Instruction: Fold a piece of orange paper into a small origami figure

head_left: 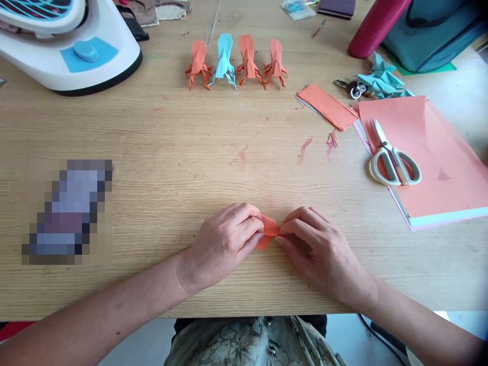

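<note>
Near the front of the table, a small folded piece of orange paper (270, 226) is held between both hands. My left hand (231, 234) is closed on its left part, and the fingers hide that portion. The fingertips of my right hand (314, 249) pinch its right tip. Part of the paper's lower fold shows below the left fingers. Farther back stand several folded paper figures with thin legs: orange ones, such as the leftmost figure (199, 61), and one blue figure (224, 58).
Scissors (392, 160) lie on stacked orange sheets (450, 188) at right. Nearby are cut orange strips (328, 105), keys (353, 89), teal folded paper (383, 79), a magenta bottle (375, 28) and a teal bag (434, 35). A white fan (76, 61) stands back left; a blurred phone-like object (70, 211) lies left.
</note>
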A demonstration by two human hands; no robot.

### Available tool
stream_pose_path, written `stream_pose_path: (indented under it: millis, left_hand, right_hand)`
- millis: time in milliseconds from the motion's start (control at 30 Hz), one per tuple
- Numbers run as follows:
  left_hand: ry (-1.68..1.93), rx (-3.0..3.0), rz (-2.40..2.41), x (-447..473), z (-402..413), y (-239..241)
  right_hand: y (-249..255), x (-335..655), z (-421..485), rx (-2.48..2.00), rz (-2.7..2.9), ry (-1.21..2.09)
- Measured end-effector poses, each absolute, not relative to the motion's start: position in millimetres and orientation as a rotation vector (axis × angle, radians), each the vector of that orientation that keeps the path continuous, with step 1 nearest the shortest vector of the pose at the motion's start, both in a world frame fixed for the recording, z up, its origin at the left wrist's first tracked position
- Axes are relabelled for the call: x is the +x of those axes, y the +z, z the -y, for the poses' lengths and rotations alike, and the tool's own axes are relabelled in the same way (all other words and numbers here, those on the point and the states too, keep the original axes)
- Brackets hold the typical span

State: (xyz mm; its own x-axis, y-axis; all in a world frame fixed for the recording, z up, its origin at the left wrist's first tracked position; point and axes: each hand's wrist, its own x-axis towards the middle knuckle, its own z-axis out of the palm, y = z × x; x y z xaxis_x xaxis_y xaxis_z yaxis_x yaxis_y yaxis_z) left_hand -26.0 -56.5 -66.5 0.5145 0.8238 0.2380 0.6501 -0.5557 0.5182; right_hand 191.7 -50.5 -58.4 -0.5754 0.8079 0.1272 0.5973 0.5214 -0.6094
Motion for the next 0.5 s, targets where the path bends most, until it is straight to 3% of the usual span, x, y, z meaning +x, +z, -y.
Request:
stream_pose_path:
  millis: [500]
  left_hand:
    - [0.661,2.337,-1.222,-23.6,57.4,-66.2]
  right_hand:
    - [-59.0,186.6,45.4,-1.306,2.281,0.771]
